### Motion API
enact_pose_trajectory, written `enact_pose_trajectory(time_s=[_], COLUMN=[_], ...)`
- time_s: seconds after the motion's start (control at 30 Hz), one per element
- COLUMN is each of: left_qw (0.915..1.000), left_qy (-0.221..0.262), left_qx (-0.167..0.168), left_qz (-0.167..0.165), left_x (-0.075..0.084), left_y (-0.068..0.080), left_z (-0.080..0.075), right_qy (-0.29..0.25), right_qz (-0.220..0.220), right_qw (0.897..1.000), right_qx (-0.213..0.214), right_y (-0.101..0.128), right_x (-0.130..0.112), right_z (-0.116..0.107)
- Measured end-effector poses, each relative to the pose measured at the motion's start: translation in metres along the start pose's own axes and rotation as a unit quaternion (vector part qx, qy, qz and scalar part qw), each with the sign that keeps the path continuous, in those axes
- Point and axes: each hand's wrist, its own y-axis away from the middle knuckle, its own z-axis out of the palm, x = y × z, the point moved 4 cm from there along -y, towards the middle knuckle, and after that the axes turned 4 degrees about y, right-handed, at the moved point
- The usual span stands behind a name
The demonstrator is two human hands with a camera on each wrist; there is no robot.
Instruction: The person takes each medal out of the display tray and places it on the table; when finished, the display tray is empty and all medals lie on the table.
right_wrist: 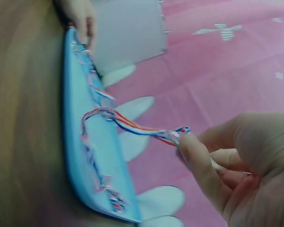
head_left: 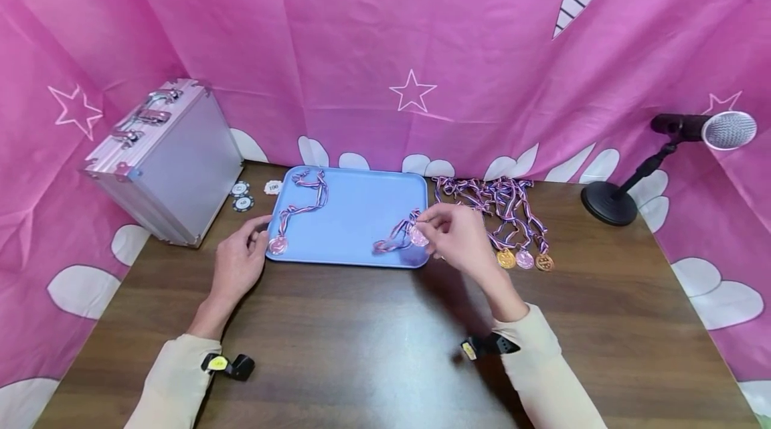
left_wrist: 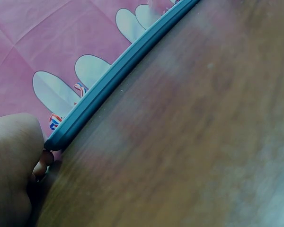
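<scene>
My left hand (head_left: 239, 260) holds the near left corner of a blue tray (head_left: 355, 215), thumb above the rim and fingers at its edge in the left wrist view. A medal (head_left: 278, 245) lies in that corner, its striped ribbon (head_left: 308, 207) trailing toward the back. Over the tray's right end, my right hand (head_left: 459, 239) pinches a red, white and blue medal ribbon (right_wrist: 135, 126) between thumb and fingers. A shiny medal (head_left: 418, 235) shows right by those fingertips in the head view. The rest of this ribbon droops onto the tray.
Right of the tray lie several tangled ribbons with a gold medal (head_left: 506, 258), a silver medal (head_left: 525, 259) and a bronze medal (head_left: 545, 262). A microphone stand (head_left: 611, 203) is farther right. At left are a silver case (head_left: 181, 161) and poker chips (head_left: 243, 203). A pink cloth (head_left: 361, 47) hangs behind.
</scene>
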Motion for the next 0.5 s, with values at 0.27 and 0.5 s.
enact_pose_trajectory(time_s=[0.27, 0.5], left_qw=[0.9999, 1.0], left_qy=[-0.001, -0.004], left_qx=[-0.008, -0.006], left_qz=[-0.006, -0.005], left_x=[-0.001, -0.001], left_y=[0.0, 0.0], left_z=[0.001, -0.001], right_qy=[-0.115, -0.235], right_qz=[0.017, -0.021], right_qw=[0.992, 0.965], right_qx=[0.046, 0.114], right_y=[0.023, 0.05], right_x=[-0.009, -0.03], right_z=[-0.057, -0.113])
